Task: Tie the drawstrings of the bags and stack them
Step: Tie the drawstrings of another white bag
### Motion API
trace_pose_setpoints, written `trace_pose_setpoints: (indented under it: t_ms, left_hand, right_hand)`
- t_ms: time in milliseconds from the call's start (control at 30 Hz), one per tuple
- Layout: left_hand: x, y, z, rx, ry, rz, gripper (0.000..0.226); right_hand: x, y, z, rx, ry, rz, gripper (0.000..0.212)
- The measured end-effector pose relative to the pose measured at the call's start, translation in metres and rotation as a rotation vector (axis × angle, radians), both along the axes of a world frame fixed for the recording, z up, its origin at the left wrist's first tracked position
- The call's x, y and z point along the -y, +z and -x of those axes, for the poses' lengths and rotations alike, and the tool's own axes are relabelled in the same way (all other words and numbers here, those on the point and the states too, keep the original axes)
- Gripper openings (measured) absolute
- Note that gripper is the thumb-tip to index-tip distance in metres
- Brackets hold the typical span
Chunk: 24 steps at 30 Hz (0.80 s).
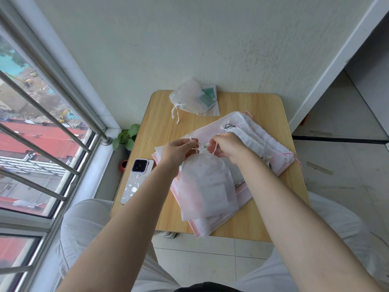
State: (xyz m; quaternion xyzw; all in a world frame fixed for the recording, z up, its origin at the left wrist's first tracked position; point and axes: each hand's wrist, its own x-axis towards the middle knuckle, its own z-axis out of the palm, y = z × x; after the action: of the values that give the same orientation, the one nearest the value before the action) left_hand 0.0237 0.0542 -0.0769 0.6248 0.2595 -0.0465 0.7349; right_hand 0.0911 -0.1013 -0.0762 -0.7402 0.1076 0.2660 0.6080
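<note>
Left hand (179, 151) and right hand (226, 145) each pinch one drawstring (215, 149) of one white bag (207, 186); another tied bag (189, 98) lies apart.

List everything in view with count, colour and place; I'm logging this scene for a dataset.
Table: one, light wood, against the wall.
Bag being tied: one, translucent white, centre, on the flat pile.
Flat pile: pink-white sheets or bags, count unclear, table centre.
Untied bags: several, white, right of the hands.
Tied bag: one, white, far edge.
Phone: one, pale, left edge.
Plant: one, green, by the window.
Left hand, right hand: each with a grip on a drawstring.
</note>
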Motion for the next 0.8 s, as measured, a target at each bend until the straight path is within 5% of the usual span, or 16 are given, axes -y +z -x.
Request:
trace_pose_setpoints:
  t_ms: [133,267,567,700,800]
  left_hand:
    - [0.004,-0.003,0.0,-0.026,-0.012,-0.042,0.014]
    - [0.006,-0.004,0.001,-0.097,-0.048,-0.209,0.02]
    - [0.007,-0.009,0.002,-0.145,0.04,-0.346,0.02]
    - [-0.005,-0.004,0.005,-0.165,-0.021,-0.244,0.013]
    - [-0.012,0.002,0.005,-0.166,-0.032,-0.229,0.013]
  right_hand:
    - [-0.003,0.011,0.002,-0.209,-0.269,-0.615,0.029]
    - [-0.003,0.014,0.004,-0.265,-0.399,-0.805,0.032]
    - [0.0,0.011,0.006,-0.009,-0.195,-0.216,0.024]
    - [0.01,0.015,0.004,0.227,0.057,0.133,0.006]
    - [0.012,0.017,-0.002,0.304,0.345,0.357,0.019]
